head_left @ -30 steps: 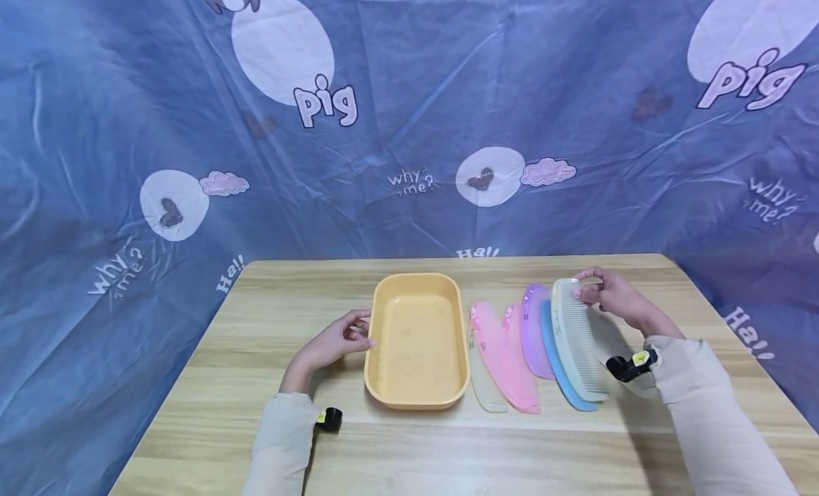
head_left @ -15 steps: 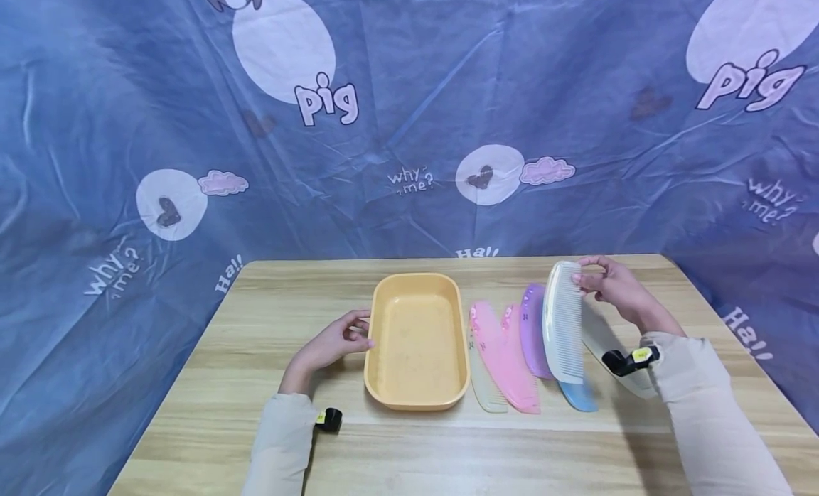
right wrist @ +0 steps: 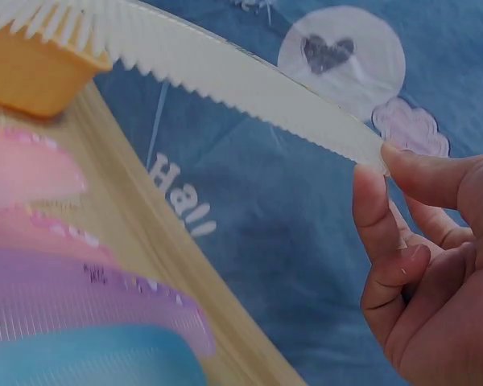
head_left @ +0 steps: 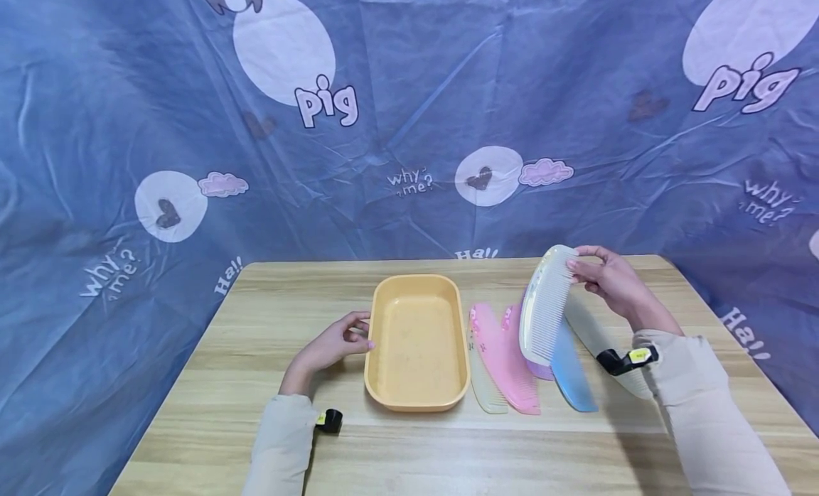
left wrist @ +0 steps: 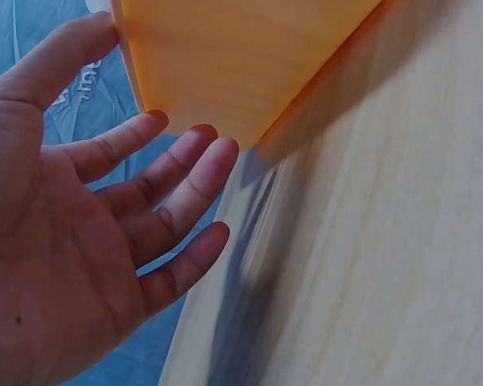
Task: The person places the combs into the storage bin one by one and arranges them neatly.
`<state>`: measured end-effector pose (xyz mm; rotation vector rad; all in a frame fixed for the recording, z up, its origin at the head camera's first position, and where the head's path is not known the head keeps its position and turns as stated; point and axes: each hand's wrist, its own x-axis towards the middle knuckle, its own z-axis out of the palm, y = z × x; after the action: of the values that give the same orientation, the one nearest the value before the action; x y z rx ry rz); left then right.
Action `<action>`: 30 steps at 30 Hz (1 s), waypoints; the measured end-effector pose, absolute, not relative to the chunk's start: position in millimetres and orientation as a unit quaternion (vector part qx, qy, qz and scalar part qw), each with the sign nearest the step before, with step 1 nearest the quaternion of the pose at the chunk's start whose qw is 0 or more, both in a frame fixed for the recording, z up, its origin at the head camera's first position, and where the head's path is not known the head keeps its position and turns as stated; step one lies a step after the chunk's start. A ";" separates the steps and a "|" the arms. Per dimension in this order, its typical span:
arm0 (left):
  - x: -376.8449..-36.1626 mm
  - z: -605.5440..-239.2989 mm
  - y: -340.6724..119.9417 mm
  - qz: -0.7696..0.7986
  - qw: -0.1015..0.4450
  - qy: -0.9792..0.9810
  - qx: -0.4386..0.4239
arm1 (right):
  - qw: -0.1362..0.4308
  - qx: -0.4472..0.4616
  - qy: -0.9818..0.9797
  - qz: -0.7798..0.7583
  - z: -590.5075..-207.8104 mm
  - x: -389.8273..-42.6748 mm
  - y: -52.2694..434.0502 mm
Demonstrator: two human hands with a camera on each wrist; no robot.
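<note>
My right hand [head_left: 608,277] pinches the far end of a white comb [head_left: 544,305] and holds it tilted in the air above the row of combs. In the right wrist view the white comb [right wrist: 225,72] runs from my fingertips [right wrist: 370,181] toward the tub. My left hand [head_left: 333,343] rests with relaxed fingers against the left wall of an empty orange tub [head_left: 382,340]. The left wrist view has my straight fingers [left wrist: 177,173] beside the orange tub [left wrist: 233,56].
On the wooden table [head_left: 416,446], right of the tub, lie a pale green comb [head_left: 486,393], two pink combs [head_left: 505,354], a purple comb [head_left: 542,369], a blue comb [head_left: 569,372] and a clear comb [head_left: 598,340]. A blue printed cloth [head_left: 409,126] hangs behind.
My right hand has lifted the white comb off the row and carried it up and to the left, uncovering the blue comb. The left hand has stayed at the tub.
</note>
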<state>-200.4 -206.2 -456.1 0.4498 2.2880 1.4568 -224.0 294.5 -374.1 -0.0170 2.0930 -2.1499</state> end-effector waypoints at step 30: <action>-206.8 -452.9 -208.0 0.506 0.194 0.826 0.154 | 0.107 -0.017 0.624 -0.774 -359.3 -232.7 218.3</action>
<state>-206.8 -208.0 -452.9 0.4316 2.3174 1.4181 -232.7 218.3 -359.3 -0.0504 1.8364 -2.2796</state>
